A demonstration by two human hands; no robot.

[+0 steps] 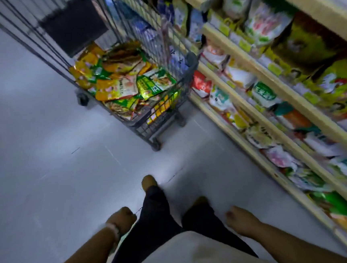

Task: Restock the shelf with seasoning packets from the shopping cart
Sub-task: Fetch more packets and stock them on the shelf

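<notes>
A grey wire shopping cart (185,82) stands ahead of me, against the shelves. Its basket holds a heap of yellow, orange and green seasoning packets (122,79). The wooden shelf unit (246,66) runs along the right, its tiers full of packets in green, white and red. My left hand (122,219) hangs low at my side with loosely curled fingers and holds nothing. My right hand (240,220) hangs the same way, empty. Both hands are well short of the cart. The view is blurred.
Grey floor (44,153) spreads to the left and between me and the cart. My legs in dark trousers and one tan shoe (148,181) are in the lower middle. A tall wire cage (39,27) rises behind the cart at top left.
</notes>
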